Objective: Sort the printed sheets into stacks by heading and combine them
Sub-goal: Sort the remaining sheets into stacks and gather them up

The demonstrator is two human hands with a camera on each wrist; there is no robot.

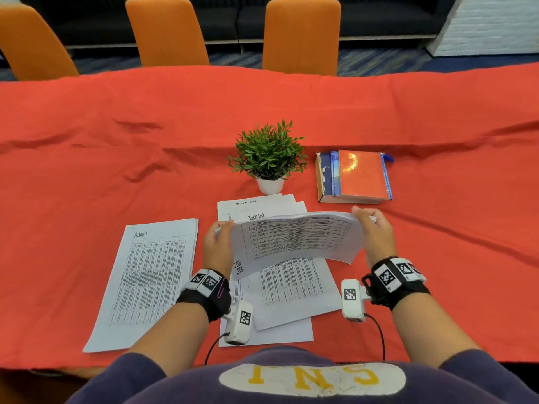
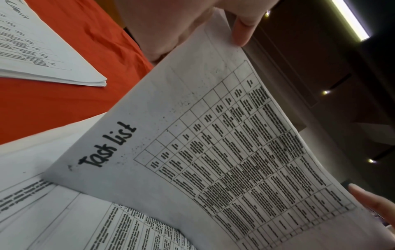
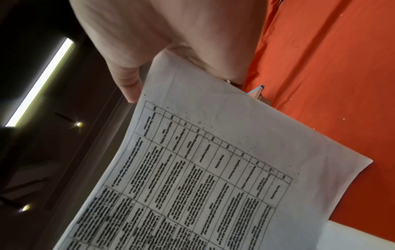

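Note:
I hold a bowed bundle of "Task list" sheets above the table, its printed tables facing me. My left hand grips its left edge and my right hand grips its right edge. The left wrist view shows the "Task list" heading and my thumb on the bundle's upper edge. In the right wrist view my thumb and fingers pinch the paper's corner. Under the bundle lie several loose Task list sheets, fanned unevenly. A tidy "Admin" stack lies to the left.
A red cloth covers the table. A small potted plant stands just beyond the loose sheets. A pile of books lies to its right. Orange chairs stand along the far side.

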